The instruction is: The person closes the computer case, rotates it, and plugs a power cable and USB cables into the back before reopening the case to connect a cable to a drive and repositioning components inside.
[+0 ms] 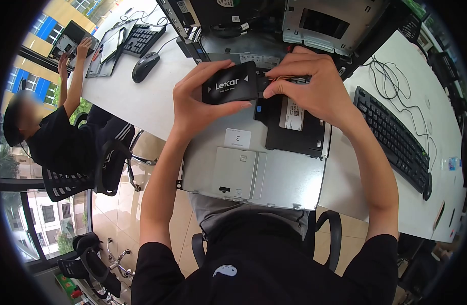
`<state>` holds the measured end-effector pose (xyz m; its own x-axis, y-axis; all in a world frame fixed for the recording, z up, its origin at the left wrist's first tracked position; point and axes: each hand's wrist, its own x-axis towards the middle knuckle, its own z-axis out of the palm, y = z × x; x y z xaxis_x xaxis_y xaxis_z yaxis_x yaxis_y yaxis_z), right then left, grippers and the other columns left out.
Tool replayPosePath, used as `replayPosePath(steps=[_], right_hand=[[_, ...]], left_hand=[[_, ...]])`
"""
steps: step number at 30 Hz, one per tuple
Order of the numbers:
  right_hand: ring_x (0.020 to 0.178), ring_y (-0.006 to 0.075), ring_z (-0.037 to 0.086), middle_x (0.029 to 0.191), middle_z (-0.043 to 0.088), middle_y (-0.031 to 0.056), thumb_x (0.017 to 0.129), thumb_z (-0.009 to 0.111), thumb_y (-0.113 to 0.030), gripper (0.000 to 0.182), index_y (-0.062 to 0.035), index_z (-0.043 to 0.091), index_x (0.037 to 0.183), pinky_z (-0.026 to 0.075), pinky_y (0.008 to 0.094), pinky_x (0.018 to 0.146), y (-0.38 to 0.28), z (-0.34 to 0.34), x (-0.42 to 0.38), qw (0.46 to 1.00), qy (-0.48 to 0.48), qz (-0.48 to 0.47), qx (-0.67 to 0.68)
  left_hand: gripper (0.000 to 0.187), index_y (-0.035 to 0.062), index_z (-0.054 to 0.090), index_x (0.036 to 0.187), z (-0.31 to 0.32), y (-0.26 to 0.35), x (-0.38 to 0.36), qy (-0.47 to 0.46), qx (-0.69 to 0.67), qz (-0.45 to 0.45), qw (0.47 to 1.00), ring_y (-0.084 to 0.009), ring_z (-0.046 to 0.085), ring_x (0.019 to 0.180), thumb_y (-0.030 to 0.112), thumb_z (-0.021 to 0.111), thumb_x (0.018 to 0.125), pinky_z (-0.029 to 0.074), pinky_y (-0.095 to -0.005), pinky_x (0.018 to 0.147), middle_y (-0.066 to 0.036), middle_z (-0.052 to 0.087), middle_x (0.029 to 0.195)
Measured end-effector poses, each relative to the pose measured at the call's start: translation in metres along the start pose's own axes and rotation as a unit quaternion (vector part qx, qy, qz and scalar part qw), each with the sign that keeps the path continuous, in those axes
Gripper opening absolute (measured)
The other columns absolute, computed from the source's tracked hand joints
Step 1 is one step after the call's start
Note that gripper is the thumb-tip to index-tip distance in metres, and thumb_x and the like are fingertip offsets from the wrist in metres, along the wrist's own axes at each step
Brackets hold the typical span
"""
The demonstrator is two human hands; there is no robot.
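Head view. The left hand (189,104) grips a black Lexar solid-state drive (230,84) by its edges, thumb along the lower edge and fingers along the upper. The drive is held above the opened metal computer case (274,175), label side toward the camera. The right hand (322,84) pinches a small black connector (262,86) between thumb and fingers at the right-hand edge of the drive; thin coloured wires (282,78) run beside the fingers. Whether the connector is seated on the drive cannot be told, since the fingertips cover the joint.

Below the right hand, a black unit with a white label (294,127) lies in the case. Nearer the person, a paper tag (237,138) marked 3 is fixed to the metal surface. The case rests on a white desk (340,178). A black keyboard (396,140) lies on the right side; a black mouse (145,67) and a second keyboard (144,39) lie on the left. At far left, a seated co-worker (66,137) raises both hands to a dark case (71,39).
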<state>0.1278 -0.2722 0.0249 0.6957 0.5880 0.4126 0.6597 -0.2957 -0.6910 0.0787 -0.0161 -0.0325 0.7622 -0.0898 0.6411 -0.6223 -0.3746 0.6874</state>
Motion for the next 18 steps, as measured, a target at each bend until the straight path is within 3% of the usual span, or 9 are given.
replayPosePath(steps=[4, 7, 10, 13, 16, 18], right_hand=[[0.085, 0.0219, 0.058, 0.080, 0.073, 0.0093, 0.078, 0.077, -0.007, 0.012, -0.0026, 0.084, 0.087, 0.050, 0.0348, 0.078, -0.004, -0.002, -0.001, 1.000, -0.018, 0.021, -0.005], [0.084, 0.0222, 0.056, 0.079, 0.074, 0.0093, 0.079, 0.076, -0.006, 0.012, -0.0025, 0.084, 0.087, 0.050, 0.0348, 0.078, 0.000, 0.003, -0.002, 1.000, 0.001, -0.001, -0.002], [0.084, 0.0193, 0.053, 0.078, 0.073, 0.0081, 0.078, 0.080, -0.002, 0.008, -0.0004, 0.083, 0.086, 0.047, 0.0326, 0.091, 0.001, 0.003, -0.002, 1.000, -0.010, -0.011, -0.016], [0.084, 0.0201, 0.054, 0.080, 0.073, 0.0082, 0.079, 0.080, -0.003, 0.009, -0.0002, 0.083, 0.088, 0.047, 0.0328, 0.091, 0.002, 0.005, -0.003, 1.000, -0.007, -0.002, -0.011], [0.086, 0.0247, 0.056, 0.083, 0.074, 0.0100, 0.081, 0.078, -0.009, 0.015, -0.0017, 0.084, 0.093, 0.050, 0.0352, 0.080, 0.005, 0.007, -0.001, 0.998, 0.002, -0.046, -0.042], [0.087, 0.0243, 0.056, 0.085, 0.074, 0.0099, 0.082, 0.080, -0.012, 0.018, -0.0013, 0.083, 0.096, 0.050, 0.0352, 0.081, 0.002, 0.004, -0.001, 0.998, 0.012, -0.045, -0.047]], left_hand=[[0.070, -0.0030, 0.073, 0.125, 0.001, 0.003, -0.001, 0.001, 0.019, 0.014, 1.000, -0.0197, 0.072, 0.106, 0.011, 0.101, 0.063, 0.058, -0.0326, 0.094, -0.013, 0.074, 0.117], [0.073, -0.0081, 0.069, 0.130, -0.001, 0.007, -0.002, -0.026, 0.018, -0.025, 0.999, -0.0230, 0.068, 0.116, 0.001, 0.098, 0.064, 0.054, -0.0361, 0.105, -0.017, 0.072, 0.125], [0.071, -0.0073, 0.070, 0.129, -0.001, 0.012, -0.001, -0.038, 0.042, -0.020, 0.998, -0.0229, 0.069, 0.115, 0.002, 0.098, 0.064, 0.054, -0.0357, 0.104, -0.016, 0.072, 0.124], [0.064, 0.0005, 0.076, 0.121, -0.001, 0.005, -0.001, -0.018, 0.055, 0.015, 0.998, -0.0214, 0.073, 0.107, 0.015, 0.101, 0.064, 0.059, -0.0348, 0.094, -0.012, 0.075, 0.119], [0.061, 0.0045, 0.077, 0.120, -0.003, 0.004, -0.005, -0.027, 0.112, 0.047, 0.992, -0.0262, 0.073, 0.111, 0.016, 0.100, 0.065, 0.059, -0.0383, 0.096, -0.011, 0.074, 0.125], [0.055, 0.0066, 0.078, 0.120, -0.005, 0.013, -0.006, -0.034, 0.133, 0.050, 0.989, -0.0290, 0.072, 0.113, 0.012, 0.097, 0.068, 0.058, -0.0401, 0.098, -0.010, 0.073, 0.129]])
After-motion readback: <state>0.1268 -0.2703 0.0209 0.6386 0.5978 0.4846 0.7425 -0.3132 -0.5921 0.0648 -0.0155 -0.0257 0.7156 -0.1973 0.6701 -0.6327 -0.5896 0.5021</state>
